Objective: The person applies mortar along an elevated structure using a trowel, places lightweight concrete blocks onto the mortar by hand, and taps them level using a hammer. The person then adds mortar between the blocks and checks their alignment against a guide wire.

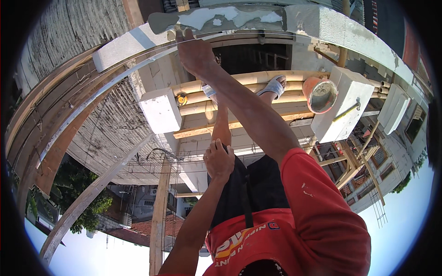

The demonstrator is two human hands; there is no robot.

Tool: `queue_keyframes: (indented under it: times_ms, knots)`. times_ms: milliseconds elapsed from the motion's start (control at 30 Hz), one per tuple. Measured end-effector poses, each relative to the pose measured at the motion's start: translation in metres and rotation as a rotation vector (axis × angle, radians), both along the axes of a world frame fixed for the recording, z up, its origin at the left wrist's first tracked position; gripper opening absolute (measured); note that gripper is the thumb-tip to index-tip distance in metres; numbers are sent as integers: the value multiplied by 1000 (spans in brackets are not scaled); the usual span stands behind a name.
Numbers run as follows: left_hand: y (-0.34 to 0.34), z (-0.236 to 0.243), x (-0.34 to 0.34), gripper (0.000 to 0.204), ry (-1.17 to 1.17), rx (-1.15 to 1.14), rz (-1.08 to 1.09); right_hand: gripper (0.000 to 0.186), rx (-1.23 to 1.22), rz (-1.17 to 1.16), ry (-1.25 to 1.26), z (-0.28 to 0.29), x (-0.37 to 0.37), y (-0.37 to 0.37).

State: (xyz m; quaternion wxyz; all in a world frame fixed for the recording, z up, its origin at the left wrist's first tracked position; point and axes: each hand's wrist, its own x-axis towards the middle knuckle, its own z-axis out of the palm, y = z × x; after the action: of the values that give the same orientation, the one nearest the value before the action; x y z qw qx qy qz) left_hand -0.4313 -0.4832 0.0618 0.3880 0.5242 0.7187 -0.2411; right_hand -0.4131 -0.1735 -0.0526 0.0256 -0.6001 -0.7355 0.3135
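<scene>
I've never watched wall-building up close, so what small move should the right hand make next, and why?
Probably draw the trowel rightward over the mortar: the right hand holds it at the left end of that strip, and pale patches show through, so the layer looks uneven.

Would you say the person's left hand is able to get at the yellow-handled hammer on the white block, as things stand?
Probably not easily: the left hand rests on the leg, the hammer lies rightward on the white block, and the outstretched right arm seems to cross between them.
</scene>
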Motion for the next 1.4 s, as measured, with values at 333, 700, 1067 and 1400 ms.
queue_keyframes:
  times_ms: [333, 700, 1067, 1400]
  knots:
    - [2, -1, 3, 49, 15, -30, -25, 51, 18, -74, 294, 38, 46, -59]
    - [14, -1, 32, 51, 42, -85, -128, 54, -252, -785, -47, 109, 313, -307]
    - [25, -4, 58, 53, 106, -189, -213, 54, -738, -1236, -467, -76, 562, -396]
    - [34, -1, 60, 54, 174, -224, -252, 43, -565, -1585, 306, -72, 517, -377]
